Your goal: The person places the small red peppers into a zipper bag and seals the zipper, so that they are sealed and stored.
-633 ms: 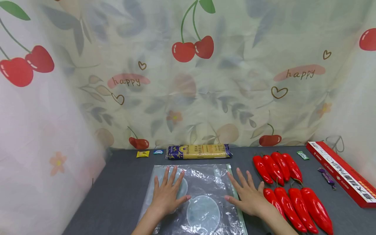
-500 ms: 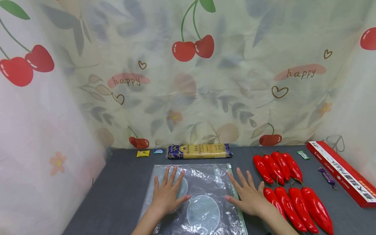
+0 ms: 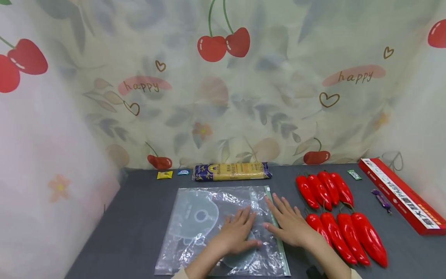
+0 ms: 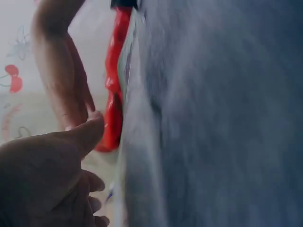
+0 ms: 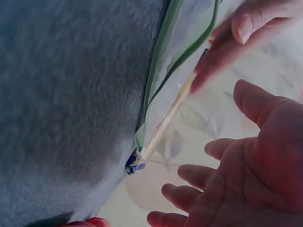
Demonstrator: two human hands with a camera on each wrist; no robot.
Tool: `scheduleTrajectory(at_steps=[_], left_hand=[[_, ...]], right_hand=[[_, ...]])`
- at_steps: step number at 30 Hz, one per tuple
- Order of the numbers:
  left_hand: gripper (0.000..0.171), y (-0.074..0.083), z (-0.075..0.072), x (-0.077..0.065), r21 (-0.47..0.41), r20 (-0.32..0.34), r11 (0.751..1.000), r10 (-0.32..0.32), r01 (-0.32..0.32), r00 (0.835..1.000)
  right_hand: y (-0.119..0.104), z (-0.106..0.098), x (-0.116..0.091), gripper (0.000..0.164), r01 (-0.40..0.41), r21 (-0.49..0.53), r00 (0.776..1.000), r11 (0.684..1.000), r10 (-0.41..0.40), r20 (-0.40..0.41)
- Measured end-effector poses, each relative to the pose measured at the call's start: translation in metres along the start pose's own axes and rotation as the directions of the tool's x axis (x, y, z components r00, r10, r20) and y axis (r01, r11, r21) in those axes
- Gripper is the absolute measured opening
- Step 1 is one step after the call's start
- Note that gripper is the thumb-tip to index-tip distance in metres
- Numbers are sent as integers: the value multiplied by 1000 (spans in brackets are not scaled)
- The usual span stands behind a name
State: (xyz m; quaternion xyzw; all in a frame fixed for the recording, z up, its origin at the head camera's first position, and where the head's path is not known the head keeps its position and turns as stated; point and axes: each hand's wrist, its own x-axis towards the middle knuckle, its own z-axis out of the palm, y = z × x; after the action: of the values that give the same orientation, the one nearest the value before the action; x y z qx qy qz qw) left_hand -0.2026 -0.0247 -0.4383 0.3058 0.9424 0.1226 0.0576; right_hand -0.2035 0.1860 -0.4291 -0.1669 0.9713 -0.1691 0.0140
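A large clear zip bag with a green zip edge lies flat on the dark table in the head view. Pale blue printed shapes show on it. My left hand, fingers extended, is over the right half of the bag and covers part of a print. Beside it, my right hand spreads its fingers over the zip edge. Neither hand holds anything. Whether the palms touch the bag is unclear. In the right wrist view, the right hand shows its palm, with the zip edge apart from it.
Red peppers lie in two groups right of the bag. A red pasta box stands at the far right, near a purple wrapped candy and a green packet. Behind the bag lie a noodle pack and small yellow and blue packets.
My left hand has moved right across the bag, uncovering the left print and covering the right one. My right hand stays near the zip edge. The head view has shifted slightly.
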Motion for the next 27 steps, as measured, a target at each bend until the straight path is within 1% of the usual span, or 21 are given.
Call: scheduleTrajectory(at_steps=[3, 5, 7, 8, 12, 15, 17, 19, 23, 25, 27], left_hand=[[80, 6, 12, 12, -88, 17, 996, -18, 20, 1000], [78, 5, 21, 17, -110, 15, 993, -38, 40, 999], [76, 4, 30, 20, -96, -6, 994, -52, 51, 999], [73, 3, 35, 21, -76, -25, 996, -56, 54, 998], [56, 6, 50, 24, 4, -134, 999, -36, 37, 990], [44, 7, 55, 25, 57, -226, 998, -15, 28, 974], [42, 7, 57, 26, 81, -275, 996, -10, 34, 961], [40, 7, 58, 26, 85, -318, 995, -14, 44, 948], [39, 3, 58, 26, 40, -385, 998, -28, 47, 923], [38, 2, 57, 24, -1, -410, 1000, -28, 30, 912], [38, 0, 57, 23, -68, -428, 998, -34, 5, 903]], right_hand=[[1, -2, 0, 75, -7, 13, 1000, 1000, 7, 2], [3, -4, 0, 73, -11, 18, 1000, 1000, 11, 3], [4, -4, 0, 72, -14, 24, 1000, 1000, 14, 10], [5, -4, 0, 71, -15, 28, 1000, 999, 15, 14], [10, -2, -1, 64, -46, 42, 996, 998, 43, 74], [12, -2, -2, 61, -75, 45, 989, 996, 69, 128], [13, -1, -3, 62, -95, 47, 983, 994, 86, 161], [13, 0, -4, 64, -108, 57, 977, 993, 96, 192], [8, 2, -4, 74, -115, 91, 965, 989, 90, 248], [5, 4, -3, 78, -103, 93, 963, 990, 75, 258], [3, 5, -3, 81, -90, 85, 962, 992, 64, 266]])
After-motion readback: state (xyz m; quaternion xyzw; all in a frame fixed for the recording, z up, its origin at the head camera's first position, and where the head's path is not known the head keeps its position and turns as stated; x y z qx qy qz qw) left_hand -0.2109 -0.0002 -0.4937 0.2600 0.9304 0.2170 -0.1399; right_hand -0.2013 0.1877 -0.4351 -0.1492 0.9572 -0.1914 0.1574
